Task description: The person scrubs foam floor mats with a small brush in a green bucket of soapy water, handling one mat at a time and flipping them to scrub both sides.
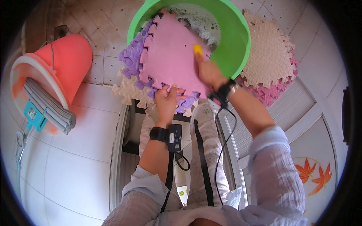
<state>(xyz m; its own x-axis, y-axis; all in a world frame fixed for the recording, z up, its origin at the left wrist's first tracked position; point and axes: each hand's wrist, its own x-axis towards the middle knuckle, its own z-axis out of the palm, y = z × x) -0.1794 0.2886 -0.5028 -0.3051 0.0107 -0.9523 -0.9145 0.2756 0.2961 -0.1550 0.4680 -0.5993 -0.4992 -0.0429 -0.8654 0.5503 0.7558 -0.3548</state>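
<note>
Hands (166,103) on foam mat (171,49), pink, jigsaw-edged

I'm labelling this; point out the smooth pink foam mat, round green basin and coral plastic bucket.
Smooth pink foam mat (171,52): head view, its face.
Round green basin (235,41): head view, inner wall.
Coral plastic bucket (73,56): head view, outer wall.

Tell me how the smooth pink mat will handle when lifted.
The pink mat looks like foam, so it is probably light for its size. Broad and thin, it would likely flex rather than stay rigid. Suds showing beside it in the green basin suggest it may be slippery.
</note>
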